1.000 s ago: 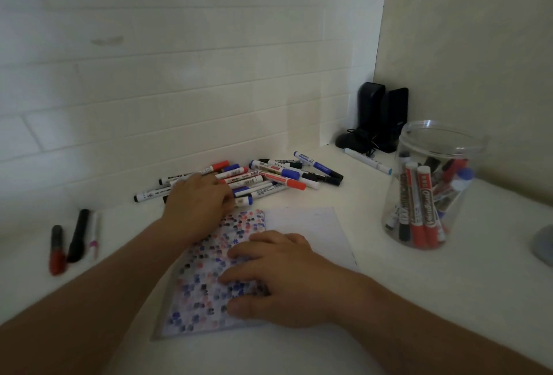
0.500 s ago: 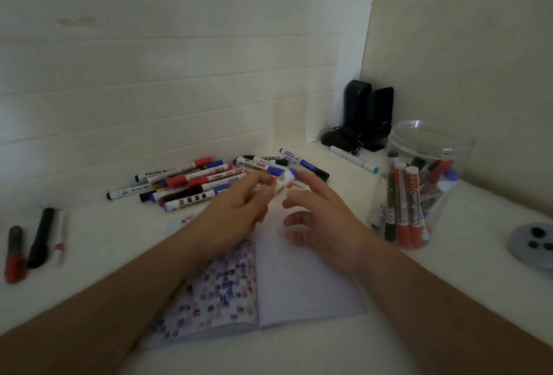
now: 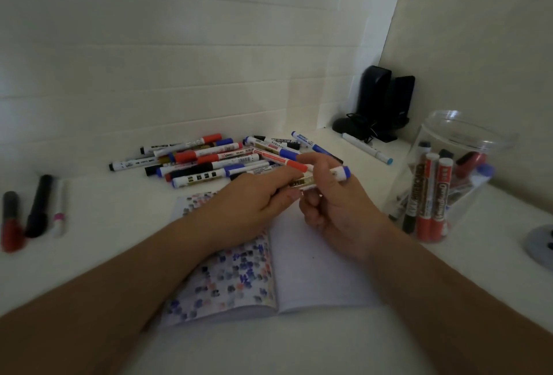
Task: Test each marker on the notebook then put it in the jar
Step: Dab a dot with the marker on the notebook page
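Both hands [image 3: 257, 204] [image 3: 335, 204] grip one blue-capped marker [image 3: 329, 175], fingers hiding its barrel above the notebook [image 3: 314, 270].

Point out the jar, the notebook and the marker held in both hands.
jar [image 3: 466, 135]: head view, on its clear rim.
notebook [image 3: 317, 273]: head view, on the blank right page.
marker [image 3: 341, 172]: head view, on its blue-capped end.

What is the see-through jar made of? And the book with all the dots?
The jar looks like clear plastic, though it could be glass: you can see the markers inside right through its shiny wall, and its rim looks thin. The notebook is paper: its matte white pages lie open and flat, with a fold down the middle, and the left page has soaked up coloured ink dots.
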